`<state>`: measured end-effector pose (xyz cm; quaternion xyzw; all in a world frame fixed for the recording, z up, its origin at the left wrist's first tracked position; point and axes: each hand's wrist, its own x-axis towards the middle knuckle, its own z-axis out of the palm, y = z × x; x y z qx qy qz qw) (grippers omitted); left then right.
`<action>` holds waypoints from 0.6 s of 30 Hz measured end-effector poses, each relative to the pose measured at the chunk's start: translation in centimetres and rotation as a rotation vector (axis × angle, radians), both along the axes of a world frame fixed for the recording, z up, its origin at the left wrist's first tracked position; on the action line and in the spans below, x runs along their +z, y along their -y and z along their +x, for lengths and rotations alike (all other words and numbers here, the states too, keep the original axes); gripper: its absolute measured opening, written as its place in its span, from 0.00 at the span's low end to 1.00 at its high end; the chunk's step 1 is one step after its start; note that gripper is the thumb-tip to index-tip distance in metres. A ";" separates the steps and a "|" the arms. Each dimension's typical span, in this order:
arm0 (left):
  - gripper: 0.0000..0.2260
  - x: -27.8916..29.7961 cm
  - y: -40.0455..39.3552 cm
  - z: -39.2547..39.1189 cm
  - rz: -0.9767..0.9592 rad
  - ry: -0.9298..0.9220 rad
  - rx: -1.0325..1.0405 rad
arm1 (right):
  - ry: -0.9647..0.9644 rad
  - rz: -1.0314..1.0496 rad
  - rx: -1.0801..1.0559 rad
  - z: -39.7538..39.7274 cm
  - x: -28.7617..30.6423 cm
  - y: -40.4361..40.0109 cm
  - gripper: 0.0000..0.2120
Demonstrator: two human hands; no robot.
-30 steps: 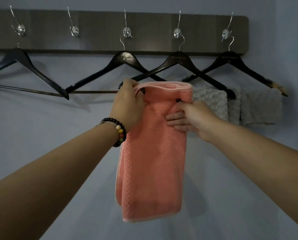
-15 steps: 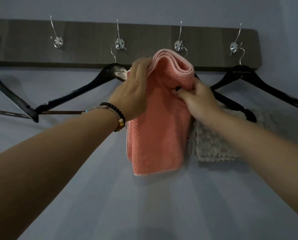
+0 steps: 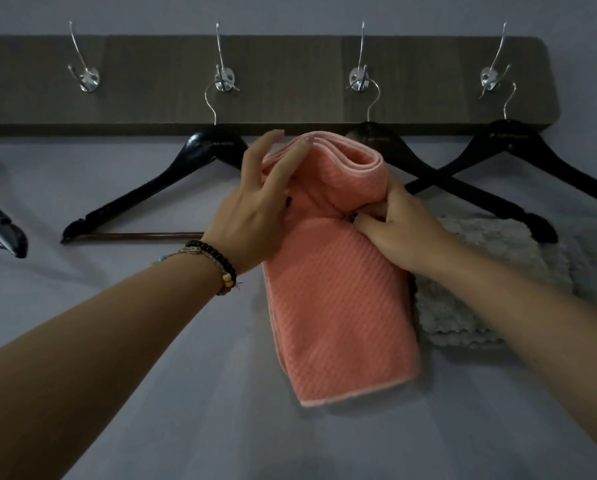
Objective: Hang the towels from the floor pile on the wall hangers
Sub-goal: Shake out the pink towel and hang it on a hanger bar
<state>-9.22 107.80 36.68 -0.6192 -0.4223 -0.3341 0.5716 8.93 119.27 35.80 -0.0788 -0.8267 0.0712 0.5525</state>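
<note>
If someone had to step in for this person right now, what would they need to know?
Left hand: fingers spread on the fold of the pink towel, apparently not clamped.
Right hand: pinching the pink towel below the fold.
The pink towel is doubled over, in front of the middle hanger; whether it sits on the bar is hidden.
Done: a grey towel hangs behind, to the right.
Left: seat and smooth the pink towel. The left hanger has a bare bar. The floor pile is out of view.

A: Dim, bluish light; soft shadows fall toward six o'clock on the wall [image 3: 82, 341].

B: Small glints on the hooks [image 3: 359, 79]. Rack board [image 3: 290, 81] bows near three and nine o'clock.
</note>
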 end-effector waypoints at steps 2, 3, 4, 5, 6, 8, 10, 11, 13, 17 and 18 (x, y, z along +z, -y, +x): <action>0.29 -0.6 0.1 0.0 -0.004 -0.001 -0.025 | 0.004 0.010 -0.037 0.4 -0.4 0.1 0.39; 0.28 -0.9 0.2 0.0 -0.017 -0.014 -0.038 | 0.007 0.005 -0.073 0.8 -0.6 0.3 0.43; 0.27 -1.2 0.4 -0.1 -0.032 -0.031 -0.051 | 0.007 0.007 -0.111 1.2 -0.7 0.5 0.45; 0.26 -1.6 0.5 -0.1 -0.045 -0.049 -0.065 | -0.001 0.019 -0.145 1.6 -0.7 0.7 0.47; 0.25 -1.9 0.7 -0.1 -0.054 -0.067 -0.079 | -0.010 0.033 -0.169 2.1 -0.6 0.9 0.48; 0.21 -2.4 1.3 0.2 -0.062 -0.095 -0.109 | -0.008 0.051 -0.203 2.8 -0.3 1.6 0.49; 0.18 -2.6 2.1 0.8 -0.052 -0.111 -0.122 | 0.011 0.077 -0.254 3.6 0.2 2.4 0.48; 0.17 -2.6 2.5 1.2 -0.037 -0.121 -0.113 | 0.023 0.100 -0.281 4.0 0.4 2.9 0.48; 0.15 -2.7 3.4 2.0 -0.019 -0.150 -0.091 | 0.054 0.132 -0.328 4.6 0.7 4.1 0.48; 0.19 -2.9 5.6 3.6 -0.114 -0.129 -0.020 | 0.103 0.096 -0.360 5.5 1.6 6.1 0.47; 0.20 -2.9 6.2 4.2 -0.169 -0.080 0.007 | 0.118 0.080 -0.358 5.7 1.9 6.5 0.47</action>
